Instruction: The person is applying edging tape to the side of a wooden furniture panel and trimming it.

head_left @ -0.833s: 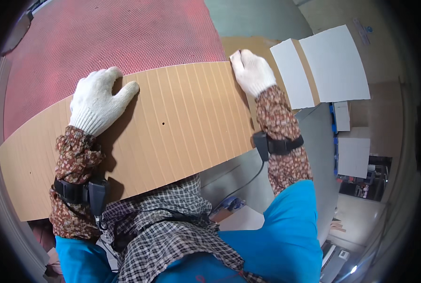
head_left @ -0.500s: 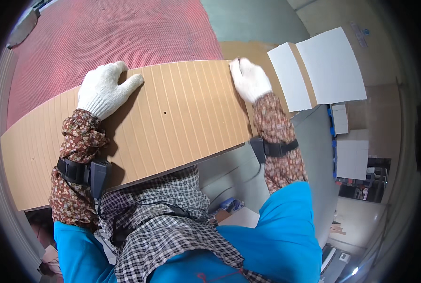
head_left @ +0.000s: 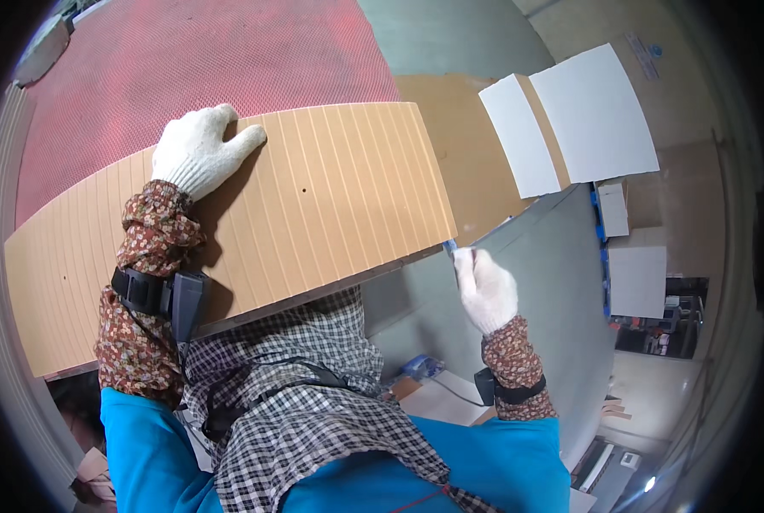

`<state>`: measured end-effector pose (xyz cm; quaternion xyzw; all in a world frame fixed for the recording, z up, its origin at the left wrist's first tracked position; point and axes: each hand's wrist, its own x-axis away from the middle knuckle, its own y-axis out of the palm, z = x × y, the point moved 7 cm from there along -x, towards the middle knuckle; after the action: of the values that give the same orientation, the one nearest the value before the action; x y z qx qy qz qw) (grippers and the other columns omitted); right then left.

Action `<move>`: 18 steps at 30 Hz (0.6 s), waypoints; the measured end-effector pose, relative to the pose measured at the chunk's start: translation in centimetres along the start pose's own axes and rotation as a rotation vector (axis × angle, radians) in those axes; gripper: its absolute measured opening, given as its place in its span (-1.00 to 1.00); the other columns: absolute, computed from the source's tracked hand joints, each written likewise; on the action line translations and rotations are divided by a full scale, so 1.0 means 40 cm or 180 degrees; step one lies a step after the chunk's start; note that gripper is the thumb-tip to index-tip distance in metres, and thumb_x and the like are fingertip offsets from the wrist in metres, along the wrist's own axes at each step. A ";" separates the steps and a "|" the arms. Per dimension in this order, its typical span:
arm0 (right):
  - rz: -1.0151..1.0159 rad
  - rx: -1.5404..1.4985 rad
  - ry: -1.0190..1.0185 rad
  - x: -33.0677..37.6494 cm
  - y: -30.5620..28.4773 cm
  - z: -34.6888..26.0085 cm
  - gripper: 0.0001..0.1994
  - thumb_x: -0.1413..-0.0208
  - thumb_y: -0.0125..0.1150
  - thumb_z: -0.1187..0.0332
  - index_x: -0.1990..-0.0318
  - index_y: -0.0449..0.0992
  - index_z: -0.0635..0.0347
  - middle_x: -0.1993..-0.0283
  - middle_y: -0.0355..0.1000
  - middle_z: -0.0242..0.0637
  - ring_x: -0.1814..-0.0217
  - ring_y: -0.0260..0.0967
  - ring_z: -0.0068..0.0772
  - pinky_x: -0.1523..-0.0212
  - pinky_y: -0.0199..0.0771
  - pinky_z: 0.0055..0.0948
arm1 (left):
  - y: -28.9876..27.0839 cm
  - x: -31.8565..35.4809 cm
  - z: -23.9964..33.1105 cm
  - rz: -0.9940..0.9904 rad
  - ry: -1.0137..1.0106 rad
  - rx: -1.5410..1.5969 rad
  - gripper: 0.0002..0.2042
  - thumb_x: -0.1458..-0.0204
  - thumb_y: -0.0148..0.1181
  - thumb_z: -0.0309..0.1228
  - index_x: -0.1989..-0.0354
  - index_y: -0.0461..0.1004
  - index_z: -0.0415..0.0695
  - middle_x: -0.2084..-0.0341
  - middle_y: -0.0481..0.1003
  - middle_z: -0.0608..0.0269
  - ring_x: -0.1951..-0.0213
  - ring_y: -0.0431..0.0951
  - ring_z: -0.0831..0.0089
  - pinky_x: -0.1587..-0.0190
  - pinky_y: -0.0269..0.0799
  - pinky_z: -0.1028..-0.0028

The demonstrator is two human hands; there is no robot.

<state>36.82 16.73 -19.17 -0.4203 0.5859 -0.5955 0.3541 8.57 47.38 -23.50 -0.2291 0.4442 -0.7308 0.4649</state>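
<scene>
A long tan board (head_left: 356, 184) with grooves across its face and a small dark hole lies in front of me. My left hand (head_left: 199, 152), in a white knit glove, rests on its far edge. The thumb is stretched apart, while the fingertips reach toward that edge. Beside the board's near right corner, my right hand (head_left: 489, 291) is closed in a similar glove. A narrow blue tool (head_left: 450, 245) sticks out of its grip against the corner. Most of this tool is hidden, so its kind is unclear.
Red mesh matting (head_left: 228, 60) spreads beyond the board. A brown cardboard sheet (head_left: 467, 145) lies to the right, near a white folded panel (head_left: 600, 115). A pale frame post (head_left: 18, 171) stands at the left. White boxes (head_left: 638, 278) sit farther right.
My right hand has moved from the board's far right corner down along its right end to the near corner, where the blue tool now shows. My left hand stays nearly in place.
</scene>
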 end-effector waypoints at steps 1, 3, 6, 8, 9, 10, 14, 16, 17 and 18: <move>0.0138 -0.0225 0.0126 -0.008 -0.024 -0.011 -0.77 -0.43 0.03 0.21 0.16 0.53 0.14 0.33 0.58 -0.01 0.30 0.58 0.14 0.32 0.57 0.02 | -0.003 0.000 -0.003 0.0003 0.0006 0.0007 -0.42 -0.16 0.17 0.17 0.30 0.63 -0.24 0.45 0.63 -0.01 0.39 0.68 0.18 0.21 0.61 0.22; 0.0165 -0.0324 0.0294 -0.020 -0.023 -0.019 -0.77 -0.42 0.04 0.21 0.12 0.55 0.14 0.31 0.59 -0.02 0.27 0.58 0.15 0.29 0.57 0.03 | -0.002 0.002 -0.017 -0.0136 -0.0109 -0.0011 -0.42 -0.16 0.17 0.17 0.28 0.63 -0.24 0.44 0.63 -0.01 0.38 0.69 0.19 0.21 0.61 0.23; 0.0326 -0.0570 0.0177 -0.019 -0.018 -0.047 -0.77 -0.42 0.05 0.23 0.02 0.58 0.10 0.26 0.59 -0.05 0.22 0.59 0.10 0.26 0.59 -0.03 | -0.001 0.015 -0.018 0.0090 -0.0010 0.0015 -0.42 -0.16 0.18 0.18 0.27 0.63 -0.23 0.45 0.63 0.00 0.39 0.68 0.20 0.22 0.61 0.23; 0.0284 -0.0442 0.0133 -0.015 -0.011 -0.057 -0.78 -0.41 0.06 0.24 0.01 0.58 0.09 0.25 0.59 -0.07 0.22 0.60 0.09 0.26 0.59 -0.04 | -0.003 0.015 -0.017 0.0018 -0.0071 0.0019 -0.42 -0.16 0.18 0.18 0.28 0.63 -0.23 0.45 0.63 0.00 0.40 0.67 0.20 0.22 0.61 0.23; 0.0251 -0.0312 0.0097 -0.015 -0.006 -0.059 -0.79 -0.41 0.07 0.24 0.00 0.58 0.09 0.23 0.59 -0.08 0.22 0.60 0.07 0.26 0.60 -0.06 | -0.001 0.012 -0.015 -0.0052 -0.0120 0.0026 -0.42 -0.16 0.18 0.18 0.28 0.63 -0.23 0.45 0.63 0.01 0.40 0.67 0.20 0.23 0.61 0.23; 0.0244 -0.0308 0.0107 -0.016 -0.001 -0.053 -0.79 -0.41 0.07 0.24 0.00 0.58 0.09 0.23 0.59 -0.08 0.22 0.60 0.07 0.26 0.60 -0.06 | -0.002 0.009 -0.013 -0.0062 -0.0116 0.0031 -0.42 -0.16 0.18 0.18 0.28 0.63 -0.23 0.45 0.63 0.01 0.40 0.67 0.20 0.23 0.61 0.23; 0.0321 -0.0128 -0.0173 -0.038 0.009 -0.062 -0.81 -0.39 0.08 0.27 0.02 0.57 0.09 0.25 0.56 -0.11 0.26 0.60 0.04 0.29 0.60 -0.08 | 0.011 -0.007 -0.027 -0.0204 -0.0195 0.0095 -0.45 -0.14 0.20 0.08 0.11 0.63 -0.26 0.36 0.65 -0.04 0.31 0.69 0.15 0.15 0.59 0.20; 0.0295 -0.0011 -0.0179 -0.063 0.011 -0.068 -0.81 -0.39 0.08 0.27 0.02 0.56 0.09 0.27 0.55 -0.12 0.28 0.59 0.04 0.30 0.60 -0.08 | 0.019 -0.019 -0.033 -0.0204 -0.0209 0.0086 -0.45 -0.14 0.20 0.08 0.09 0.63 -0.27 0.35 0.66 -0.05 0.30 0.69 0.14 0.14 0.59 0.20; 0.0287 -0.0023 -0.0199 -0.080 0.011 -0.073 -0.81 -0.40 0.07 0.25 0.06 0.56 0.12 0.29 0.56 -0.09 0.29 0.59 0.07 0.30 0.59 -0.05 | 0.022 -0.023 -0.034 -0.0233 -0.0243 0.0093 -0.45 -0.14 0.20 0.07 0.09 0.63 -0.27 0.34 0.66 -0.06 0.29 0.69 0.14 0.13 0.59 0.20; 0.0286 -0.0031 -0.0223 -0.103 0.008 -0.076 -0.79 -0.40 0.07 0.24 0.09 0.55 0.14 0.31 0.56 -0.06 0.30 0.59 0.10 0.30 0.59 -0.03 | 0.025 -0.029 -0.034 -0.0253 -0.0276 0.0102 -0.45 -0.14 0.20 0.07 0.09 0.63 -0.28 0.33 0.66 -0.06 0.28 0.69 0.14 0.13 0.60 0.20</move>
<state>35.64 21.70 -19.70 -0.4158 0.5944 -0.5610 0.3988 8.56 48.83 -24.97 -0.2706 0.4024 -0.7450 0.4580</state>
